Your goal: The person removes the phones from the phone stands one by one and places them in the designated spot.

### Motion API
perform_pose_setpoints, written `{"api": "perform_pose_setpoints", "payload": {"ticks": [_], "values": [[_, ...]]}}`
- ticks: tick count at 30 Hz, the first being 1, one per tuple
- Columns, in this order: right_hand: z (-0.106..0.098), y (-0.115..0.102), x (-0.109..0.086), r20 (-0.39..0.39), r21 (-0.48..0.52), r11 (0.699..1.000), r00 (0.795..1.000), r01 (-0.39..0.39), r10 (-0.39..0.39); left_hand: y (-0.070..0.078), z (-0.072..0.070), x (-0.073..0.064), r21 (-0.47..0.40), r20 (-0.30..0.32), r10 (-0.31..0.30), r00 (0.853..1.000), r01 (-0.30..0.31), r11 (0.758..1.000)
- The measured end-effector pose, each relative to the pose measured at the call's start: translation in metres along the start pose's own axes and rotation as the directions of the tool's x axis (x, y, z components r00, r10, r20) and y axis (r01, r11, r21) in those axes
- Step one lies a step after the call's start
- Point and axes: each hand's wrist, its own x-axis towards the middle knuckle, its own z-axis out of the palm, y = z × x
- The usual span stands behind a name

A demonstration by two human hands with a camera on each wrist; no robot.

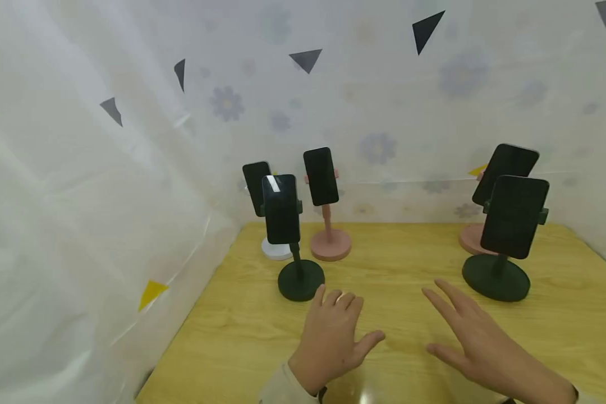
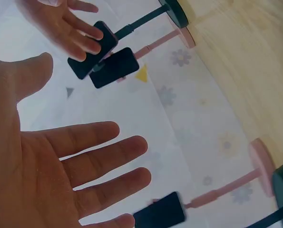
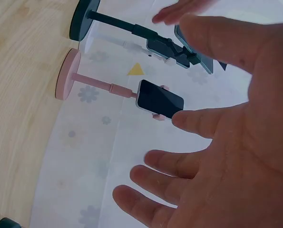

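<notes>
Both hands hover over the wooden table with fingers spread, holding nothing. My left hand [image 1: 330,339] is nearest the dark green phone stand [image 1: 301,279], which bears a black-screened phone [image 1: 281,216]. My right hand [image 1: 480,342] is in front of another dark green stand [image 1: 496,278] with a phone [image 1: 515,216] tilted in its clamp. In the left wrist view the left palm [image 2: 51,175] shows bare, thumb apart from the fingers. The right wrist view likewise shows a bare right palm [image 3: 236,156].
Behind stand a white stand [image 1: 276,249] with a phone [image 1: 255,185], a pink stand [image 1: 330,246] with a phone [image 1: 321,177], and at right another pink stand [image 1: 469,238] with a phone [image 1: 507,160], partly hidden. A flower-patterned sheet [image 1: 399,112] hangs behind the table [image 1: 394,264].
</notes>
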Motion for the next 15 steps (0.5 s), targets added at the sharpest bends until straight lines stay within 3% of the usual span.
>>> {"api": "perform_pose_setpoints", "payload": {"ticks": [5,7,11,15], "values": [[-0.011,0.008,0.005,0.023,0.024,1.000,1.000,-0.014,0.014,-0.020,0.001,-0.015,-0.065,0.137,-0.118,0.984,0.127,0.990],[-0.013,0.009,0.007,0.020,0.030,0.999,1.000,-0.012,0.011,-0.029,0.000,-0.022,-0.069,0.154,-0.154,0.976,0.166,0.984],[-0.013,0.010,0.006,0.033,0.060,0.998,0.999,-0.021,0.019,-0.038,0.002,-0.028,-0.105,0.107,-0.189,0.976,0.200,0.974],[-0.014,0.012,0.004,0.026,0.079,0.997,0.999,-0.026,0.024,-0.040,0.011,-0.022,-0.167,0.042,-0.223,0.974,0.227,0.959]]}}
